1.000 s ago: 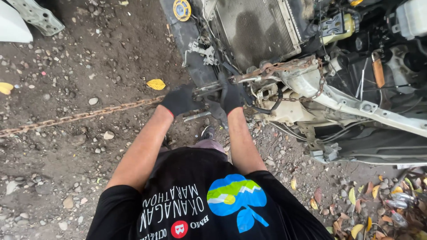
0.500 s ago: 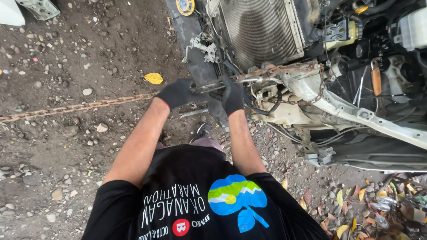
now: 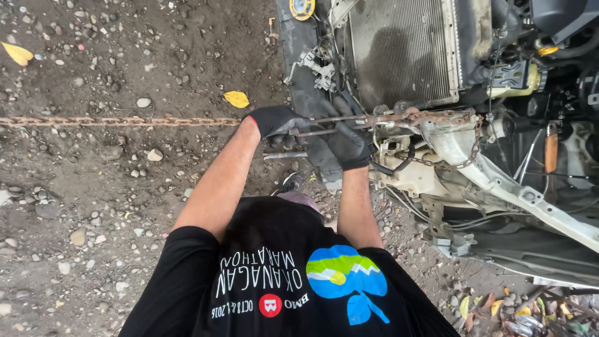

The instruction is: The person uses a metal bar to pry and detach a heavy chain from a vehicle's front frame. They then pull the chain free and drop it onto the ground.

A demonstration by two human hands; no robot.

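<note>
Both gloved hands closed on the rusty rod (image 3: 349,120) at the car's stripped front: left hand (image 3: 277,122) at its end, right hand (image 3: 346,145) just beside. Rod sits below the radiator (image 3: 399,50); rusty chain (image 3: 118,121) runs left across the gravel ground (image 3: 93,187).

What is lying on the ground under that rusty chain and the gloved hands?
Under the rusty chain lies bare dirt with pebbles and a yellow leaf beside it. Below the left hand and right hand a shoe tip shows; the arms and torso cover the rest.
</note>
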